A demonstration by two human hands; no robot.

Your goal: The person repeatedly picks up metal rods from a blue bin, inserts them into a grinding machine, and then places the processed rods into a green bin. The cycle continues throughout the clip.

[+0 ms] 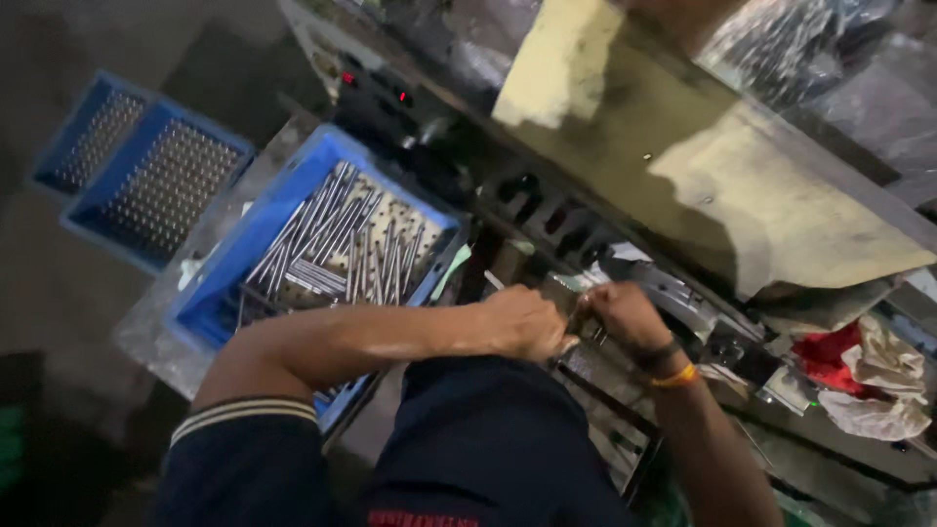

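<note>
Together, we keep the left hand (522, 322) and right hand (620, 314) curled shut around small parts at the machine (673, 293), with the rod crate (244, 263) alongside within reach.

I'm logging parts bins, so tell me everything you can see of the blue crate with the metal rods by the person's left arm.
The blue crate looks like moulded plastic, rectangular, with solid walls and a perforated floor. It sits tilted in view on a grey, worn surface, left of the machine. Thin silvery metal rods lie loose inside, mostly bunched toward its far end, pointing roughly one way. The person's left forearm crosses its near edge; whether they touch cannot be told. Neither hand is in it.
</note>
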